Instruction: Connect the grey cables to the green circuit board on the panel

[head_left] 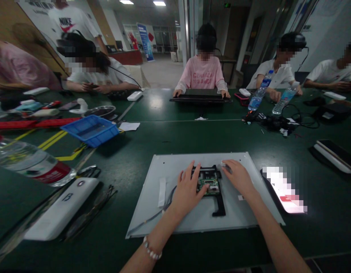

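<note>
On the dark green table [164,136], left hand [188,189] lies flat, fingers spread, on small green circuit board [208,184] seated mid grey metal panel [192,212], right hand [237,176] pinching board's top-right corner, black bracket [219,206] attached, board not lifted.

Green circuit board [208,184], black bracket [220,206], grey panel [192,220].

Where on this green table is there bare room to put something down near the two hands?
Bare green table lies between the grey panel and the far black tray, also right of the blue bin. The panel's near edge is bare too. It is crowded around the circuit board under the left hand and right hand, and on the left by the white case.
</note>
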